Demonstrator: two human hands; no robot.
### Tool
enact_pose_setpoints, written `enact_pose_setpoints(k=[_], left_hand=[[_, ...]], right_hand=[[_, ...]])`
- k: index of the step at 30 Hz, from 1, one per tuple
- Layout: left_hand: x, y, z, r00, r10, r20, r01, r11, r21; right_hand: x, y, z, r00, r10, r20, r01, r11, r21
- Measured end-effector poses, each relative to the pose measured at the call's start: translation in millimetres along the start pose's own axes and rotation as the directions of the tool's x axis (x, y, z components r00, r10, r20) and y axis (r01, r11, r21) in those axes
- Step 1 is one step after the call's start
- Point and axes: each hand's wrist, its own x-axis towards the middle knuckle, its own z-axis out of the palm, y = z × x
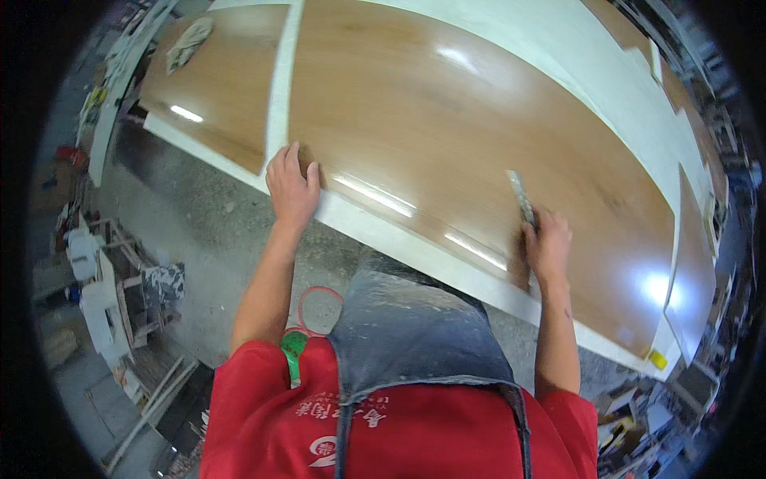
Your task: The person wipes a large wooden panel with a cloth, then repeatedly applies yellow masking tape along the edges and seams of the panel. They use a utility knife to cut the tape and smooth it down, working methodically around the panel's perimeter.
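A large glossy brown wood-grain panel (447,136) lies on a white surface in front of me. My left hand (293,188) rests at its near left corner, beside the white strip (279,84) that parts it from a smaller brown panel (231,72). The fingers of that hand are stretched out and apart, with nothing visible in them. Farther right, my right hand (549,246) is closed around a slim, speckled grey hand tool (520,195) resembling a utility knife. The tool points away from me over the large panel; whether its tip touches the panel I cannot tell.
A crumpled pale cloth (190,44) lies on the smaller panel. At the near right corner sits a small yellow object (657,358). A bluish-grey apron (419,327) hangs close to the table's white front edge (415,254). Cluttered wooden racks (120,295) stand on the left.
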Motion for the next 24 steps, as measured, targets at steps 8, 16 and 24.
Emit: enact_pose_setpoints(k=[8,16,24], left_hand=[[34,-118,-18,0.761,-0.33,0.558,0.634,0.558,-0.536],[80,-93,-34,0.595,-0.045,0.803,0.675,0.57,-0.468],[102,-106,-31,0.458,-0.027,0.888,0.678,0.657,-0.33]], right_hand=[[37,-133,4,0.954,0.103,0.281,-0.216,0.886,0.409],[93,-319,16,0.805,-0.421,0.419,0.296,0.896,0.331],[127,-356,35,0.649,-0.684,0.333,0.63,0.729,0.269]])
